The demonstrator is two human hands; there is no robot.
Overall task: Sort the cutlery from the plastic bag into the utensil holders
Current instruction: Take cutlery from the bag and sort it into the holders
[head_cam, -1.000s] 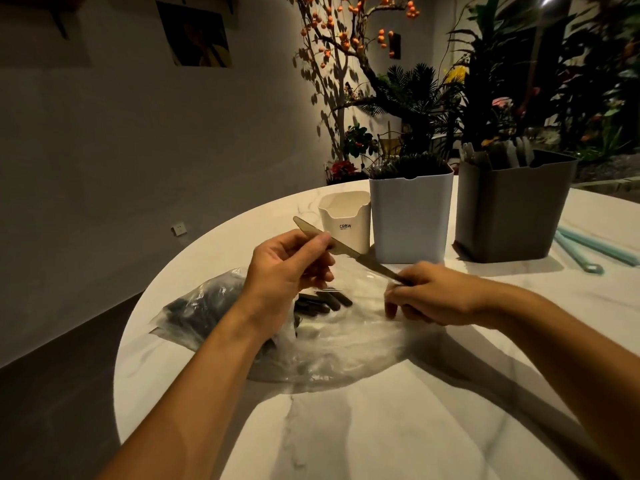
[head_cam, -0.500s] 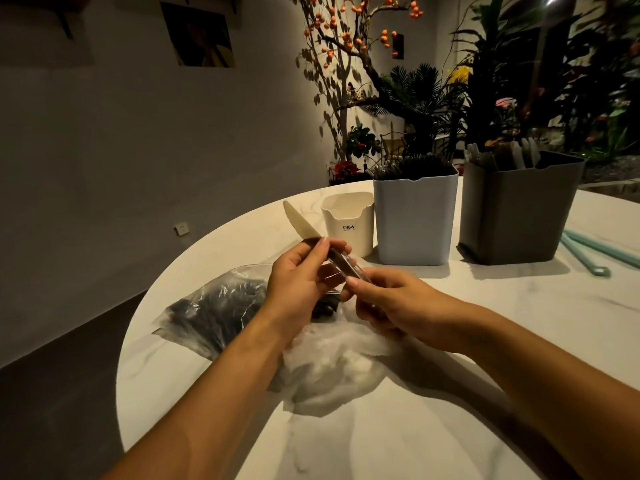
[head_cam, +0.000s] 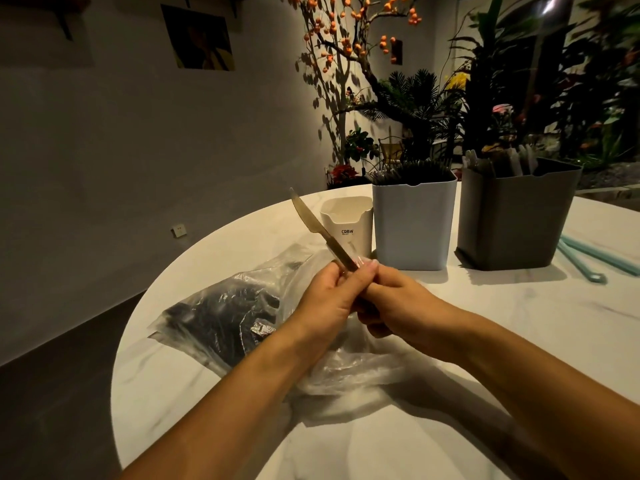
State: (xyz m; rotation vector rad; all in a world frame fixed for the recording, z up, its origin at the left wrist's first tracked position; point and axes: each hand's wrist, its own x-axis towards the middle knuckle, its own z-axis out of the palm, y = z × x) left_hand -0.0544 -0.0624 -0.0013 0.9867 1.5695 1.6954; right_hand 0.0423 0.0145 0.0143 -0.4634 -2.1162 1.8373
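A plastic knife point(head_cam: 317, 227) is held up over the plastic bag point(head_cam: 235, 317), blade pointing up and away to the left, its tip above the small cream holder point(head_cam: 348, 225). Its handle is gripped by both hands together: the left hand point(head_cam: 330, 303) is curled round the lower handle with the thumb pressed along it, and the right hand point(head_cam: 398, 304) is closed on the handle end just beside it, the two touching. The step in hand is judged to be freeing or re-gripping one knife taken from the bag; a thin clear wrap on the handle may be there, but it cannot be told for sure. Dark cutlery is seen left inside the bag, so sorting is judged far from finished. The white holder point(head_cam: 414, 223) and the grey holder point(head_cam: 516, 216) are already stocked. Next, one hand would need to let go, and the knife would need to be carried across the table point(head_cam: 519, 341) and dropped into the matching holder; which one takes knives cannot be told.
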